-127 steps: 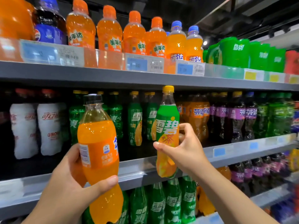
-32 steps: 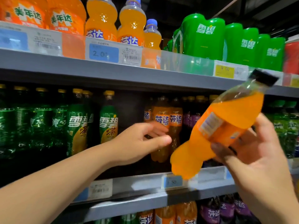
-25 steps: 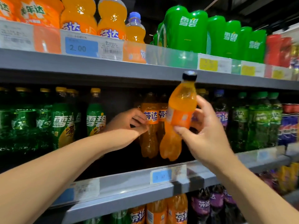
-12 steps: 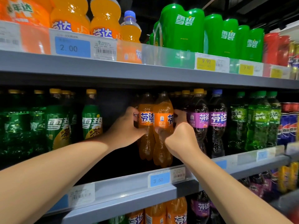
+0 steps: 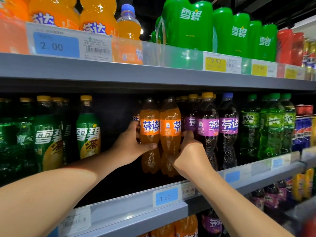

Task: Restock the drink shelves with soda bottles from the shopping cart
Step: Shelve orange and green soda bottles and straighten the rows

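Both hands are clamped on, one bottle each! Left hand [image 5: 131, 144] grips the left bottle [image 5: 149, 132] at its waist, thumb laid across the front, fingers curled round the back. Right hand [image 5: 190, 154] grasps the right bottle [image 5: 170, 132] low on its side, fingers tucked into the gap beside the purple bottles [image 5: 207, 127]. Both forearms reach up and forward from the bottom corners and converge on the pair.

Both bottles are orange soda with dark caps. They stand upright and touch side by side, set back on the middle shelf [image 5: 119, 214]. Their bases sit low over the dark shelf floor; whether they rest on it is hard to tell. More orange labels peek out behind the left one.

Left of the pair is a dark gap, then green bottles [image 5: 88, 134] with yellow caps. Purple bottles press in on the right, with more green ones beyond them. A blue 3.50 tag [image 5: 166, 196] sits on the shelf lip just below the hands.

Up on the top shelf [image 5: 153, 72] are orange bottles [image 5: 98, 16] on the left and green packs [image 5: 188, 23] on the right.
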